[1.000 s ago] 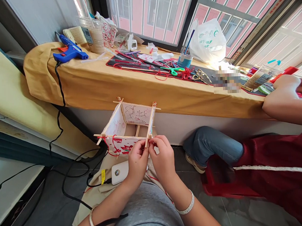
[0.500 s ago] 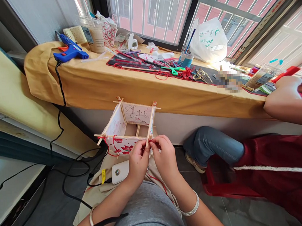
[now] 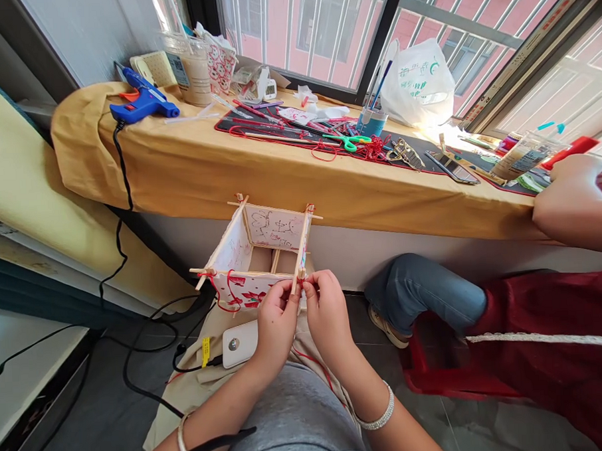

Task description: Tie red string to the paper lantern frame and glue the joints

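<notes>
A square frame of wooden sticks with decorated paper sides (image 3: 244, 289), like a lantern, stands on my lap, open at the top. Red cord binds its corners, and a loop of red cord (image 3: 229, 292) hangs at the near left one. My left hand (image 3: 278, 316) is closed on the stick end at the near right corner. Right beside it, my right hand (image 3: 329, 311) pinches at the red cord tied round that same corner. The fingertips nearly meet, hiding most of the knot. A loose red cord (image 3: 311, 358) trails down across my lap.
A cloth-covered ledge (image 3: 203, 163) runs ahead, bearing a blue glue gun (image 3: 146, 99), green scissors (image 3: 350, 141), a phone (image 3: 453, 168) and cups. A white power bank (image 3: 240, 343) with a cable lies on my lap. Another person's arm (image 3: 574, 200) rests at right.
My right hand has shifted very slightly at the corner. The view has moved a little; the lantern frame and my left hand stay in nearly the same place.
</notes>
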The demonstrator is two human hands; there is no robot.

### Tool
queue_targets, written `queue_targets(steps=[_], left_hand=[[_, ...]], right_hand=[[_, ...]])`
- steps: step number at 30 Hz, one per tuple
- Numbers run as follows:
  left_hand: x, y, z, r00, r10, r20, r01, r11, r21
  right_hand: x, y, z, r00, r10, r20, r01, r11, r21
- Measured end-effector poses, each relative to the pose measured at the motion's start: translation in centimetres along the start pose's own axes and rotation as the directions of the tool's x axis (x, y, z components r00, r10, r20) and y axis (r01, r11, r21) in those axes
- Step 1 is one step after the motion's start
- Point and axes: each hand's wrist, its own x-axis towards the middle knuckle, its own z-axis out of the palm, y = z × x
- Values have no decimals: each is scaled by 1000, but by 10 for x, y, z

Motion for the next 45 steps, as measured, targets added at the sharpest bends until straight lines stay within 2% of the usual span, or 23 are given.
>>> queue_targets(steps=[5, 9, 13, 16, 23, 31, 42, 45], left_hand=[[0, 6, 0, 999, -37, -4, 36, 997, -61], [-1, 10, 1, 992, -124, 28, 127, 983, -136], [-3, 13, 3, 962, -246, 121, 271, 920, -284], [-5, 15, 6, 947, -285, 149, 321, 871, -372], [-3, 10, 10, 945, -322, 64, 315, 832, -457], [1, 4, 7, 962, -249, 108, 272, 871, -410], [1, 7, 6, 969, -238, 64, 245, 910, -335], [0, 9, 6, 976, -215, 35, 216, 935, -281]], right_hand=[[-1, 1, 1, 1000, -28, -8, 28, 1000, 10], [-2, 5, 3, 997, -83, 1, 83, 997, -6], [-2, 12, 5, 992, -128, 3, 128, 992, 17], [-3, 16, 6, 989, -148, 2, 148, 988, 35], [-2, 14, 3, 990, -139, 15, 137, 988, 70], [0, 14, 0, 988, -150, 29, 146, 984, 98], [3, 9, -3, 994, -106, 15, 104, 990, 100], [2, 10, -5, 991, -133, 27, 130, 987, 91]])
